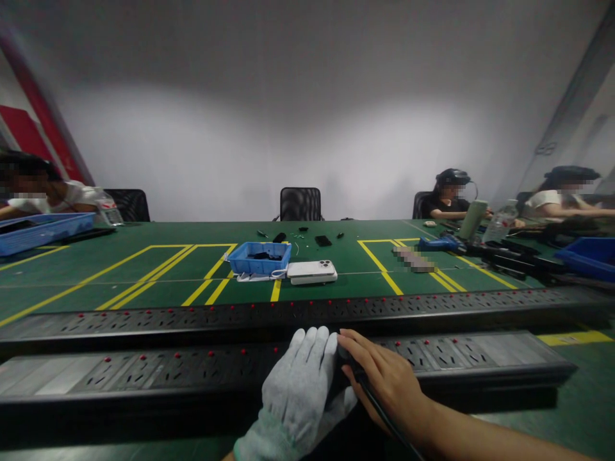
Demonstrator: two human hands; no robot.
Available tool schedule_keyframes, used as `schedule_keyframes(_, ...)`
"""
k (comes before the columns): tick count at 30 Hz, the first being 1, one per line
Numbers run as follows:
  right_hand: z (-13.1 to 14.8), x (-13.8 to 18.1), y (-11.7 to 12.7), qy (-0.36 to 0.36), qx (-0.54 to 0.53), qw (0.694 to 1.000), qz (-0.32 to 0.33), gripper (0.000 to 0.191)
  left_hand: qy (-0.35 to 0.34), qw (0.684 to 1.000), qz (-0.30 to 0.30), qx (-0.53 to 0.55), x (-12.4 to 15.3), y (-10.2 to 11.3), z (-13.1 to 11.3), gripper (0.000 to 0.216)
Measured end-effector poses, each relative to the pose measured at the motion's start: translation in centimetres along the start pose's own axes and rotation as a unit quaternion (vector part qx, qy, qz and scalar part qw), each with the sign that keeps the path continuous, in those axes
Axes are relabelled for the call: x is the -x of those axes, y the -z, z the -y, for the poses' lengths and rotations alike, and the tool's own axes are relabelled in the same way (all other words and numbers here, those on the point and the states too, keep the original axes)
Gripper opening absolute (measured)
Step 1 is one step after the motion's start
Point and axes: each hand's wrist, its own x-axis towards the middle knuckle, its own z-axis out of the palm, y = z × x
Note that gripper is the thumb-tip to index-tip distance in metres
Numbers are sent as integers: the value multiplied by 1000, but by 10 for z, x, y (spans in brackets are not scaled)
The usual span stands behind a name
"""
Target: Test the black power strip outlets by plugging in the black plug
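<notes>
A long black power strip (182,371) with red lights and rows of sockets lies across the table in front of me. My left hand (302,384), in a pale grey glove, lies over its top with fingers together, thumb at the near side, gripping it. Bare, my right hand (384,378) is closed around a black plug-like piece (344,352), whose cable (384,416) runs down toward me. Fingers hide most of this piece, so its exact kind and whether it sits in a socket are unclear. The two hands are side by side.
Behind lies a second power strip (216,317). Farther off are a blue bin (259,264) with black parts, a white phone (312,271) on a white box, and small black pieces (323,241). Several people sit around the green table (158,269), with bottles and blue bins nearby.
</notes>
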Motion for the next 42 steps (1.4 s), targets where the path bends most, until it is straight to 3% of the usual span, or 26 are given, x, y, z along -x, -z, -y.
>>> schedule_keyframes(19,-1,0,1,-3,-12,999,29,40,-12,999,28,-8,3,2,1,54)
schedule_keyframes(36,-2,3,-1,-2,-1,1000,11,43,0,1000,-13,6,1,2,0,52)
schedule_keyframes(42,-2,2,-2,3,-3,1000,7,40,3,1000,1,2,2,3,0,54)
